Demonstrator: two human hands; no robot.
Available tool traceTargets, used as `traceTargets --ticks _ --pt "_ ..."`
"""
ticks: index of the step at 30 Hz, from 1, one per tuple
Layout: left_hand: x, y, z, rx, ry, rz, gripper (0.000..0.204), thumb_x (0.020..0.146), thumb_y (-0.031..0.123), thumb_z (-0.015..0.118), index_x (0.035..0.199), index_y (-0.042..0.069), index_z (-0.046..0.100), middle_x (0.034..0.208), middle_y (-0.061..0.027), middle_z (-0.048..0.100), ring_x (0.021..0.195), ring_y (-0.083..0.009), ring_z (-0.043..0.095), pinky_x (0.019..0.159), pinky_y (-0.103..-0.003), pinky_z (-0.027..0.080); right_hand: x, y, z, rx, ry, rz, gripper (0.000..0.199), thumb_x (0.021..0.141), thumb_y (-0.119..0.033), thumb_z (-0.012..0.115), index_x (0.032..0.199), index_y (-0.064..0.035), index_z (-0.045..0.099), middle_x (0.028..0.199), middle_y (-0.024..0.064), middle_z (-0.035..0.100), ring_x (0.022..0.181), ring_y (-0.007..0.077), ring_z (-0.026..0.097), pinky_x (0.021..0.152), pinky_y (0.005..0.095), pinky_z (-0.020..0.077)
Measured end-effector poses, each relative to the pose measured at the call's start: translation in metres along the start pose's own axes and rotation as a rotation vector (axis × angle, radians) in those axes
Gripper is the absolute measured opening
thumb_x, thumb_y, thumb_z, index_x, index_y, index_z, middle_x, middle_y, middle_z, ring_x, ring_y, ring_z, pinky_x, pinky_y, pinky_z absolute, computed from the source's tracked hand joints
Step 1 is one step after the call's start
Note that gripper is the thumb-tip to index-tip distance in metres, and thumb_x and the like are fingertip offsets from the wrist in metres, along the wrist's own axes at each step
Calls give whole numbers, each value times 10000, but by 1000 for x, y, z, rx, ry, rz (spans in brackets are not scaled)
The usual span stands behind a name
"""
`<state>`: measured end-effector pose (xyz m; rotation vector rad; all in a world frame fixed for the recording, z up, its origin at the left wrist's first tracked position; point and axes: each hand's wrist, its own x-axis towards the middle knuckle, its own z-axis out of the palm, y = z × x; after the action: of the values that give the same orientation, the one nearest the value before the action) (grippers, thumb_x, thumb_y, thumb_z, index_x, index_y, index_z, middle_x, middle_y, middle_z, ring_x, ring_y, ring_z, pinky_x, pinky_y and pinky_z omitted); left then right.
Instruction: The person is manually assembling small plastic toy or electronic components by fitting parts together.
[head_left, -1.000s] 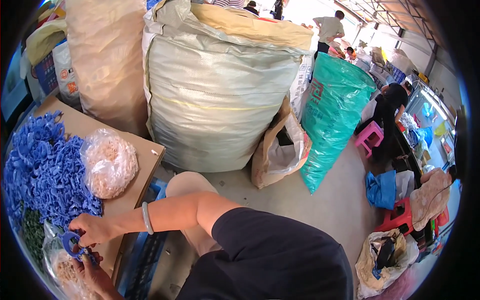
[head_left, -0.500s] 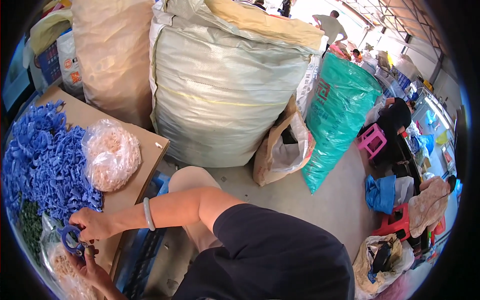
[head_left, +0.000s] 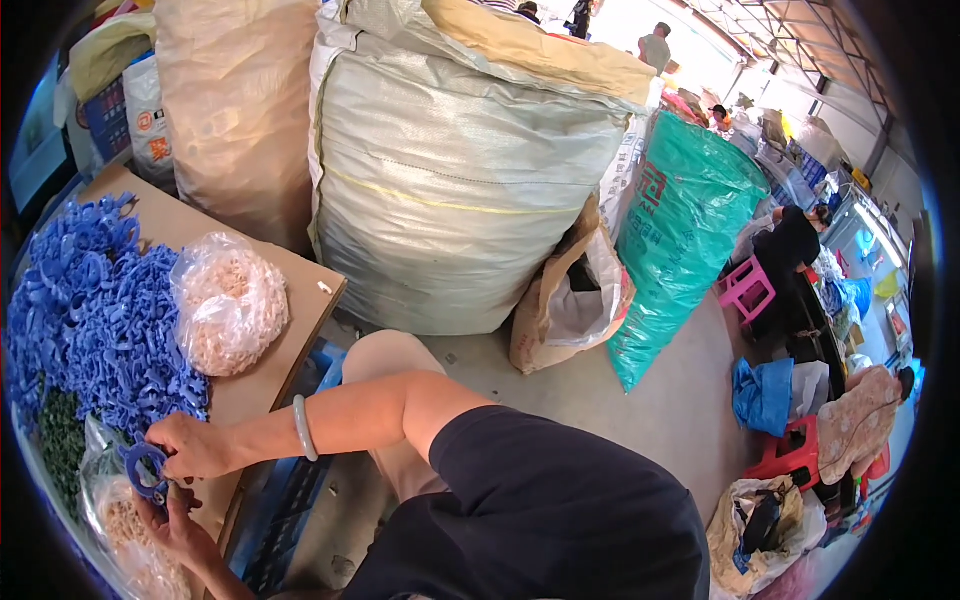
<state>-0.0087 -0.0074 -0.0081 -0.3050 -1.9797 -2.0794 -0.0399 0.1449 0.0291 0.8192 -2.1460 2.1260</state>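
A blue ring-shaped plastic piece (head_left: 146,468) is between my two hands at the left table edge. My left hand (head_left: 175,528) grips its lower end with thumb and fingers. From above, my right hand (head_left: 190,445), with a pale bangle on the wrist, pinches the ring's side; its fingertips are partly hidden. Just beyond lies a heap of similar blue plastic pieces (head_left: 120,320). A clear bag of pale pink small parts (head_left: 232,305) rests beside the heap, and a second such bag (head_left: 130,535) lies by my left hand.
Dark green pieces (head_left: 62,445) lie at the far left. The cardboard-topped table (head_left: 300,280) ends near my knee. Large woven sacks (head_left: 460,190), an open brown sack (head_left: 570,310) and a green sack (head_left: 690,230) stand beyond. Stools (head_left: 748,288) and other people are at right.
The whole view has shifted slightly. My hands keep hold of the blue piece, which is tilted a little differently. The person standing in the background has changed posture.
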Motion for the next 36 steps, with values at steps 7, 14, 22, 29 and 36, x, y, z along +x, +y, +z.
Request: traceTargets --ticks 7,14,22,29,36 --pt "-4 5 -11 -36 68 -51 379 740 -15 568 1103 -13 457 851 -53 551 675 -111 527 565 -205 418 5 0 17 40 95 20 151 613 -50 568 735 37 555 595 162 571 495 213 575 439 313 443" --pt "10 4 13 -233 -28 -179 544 714 1 595 1217 37 390 902 -39 543 754 -100 522 585 -226 466 8 -4 -12 -415 -11 -62 155 711 -68 540 847 7 541 695 76 545 591 109 493 525 281 422" --pt "7 11 4 -529 47 -227 411 745 37 613 1127 13 464 797 -38 570 600 -84 532 494 -210 460 11 -14 1 21 -127 334 176 798 -58 524 965 -3 537 723 7 564 589 58 500 502 190 395" --pt "10 12 -8 -774 36 -344 160 806 68 552 949 17 500 811 -93 584 606 -202 602 510 -310 516 15 -18 2 -27 6 199 298 826 -76 519 1102 29 480 812 84 599 619 88 531 539 199 423" --pt "24 19 -25 -978 145 -376 134 816 125 557 879 24 495 744 -97 562 613 -207 589 494 -319 512 23 -22 -2 -54 48 124 274 810 -36 520 1071 42 496 822 121 606 620 103 540 548 208 427"
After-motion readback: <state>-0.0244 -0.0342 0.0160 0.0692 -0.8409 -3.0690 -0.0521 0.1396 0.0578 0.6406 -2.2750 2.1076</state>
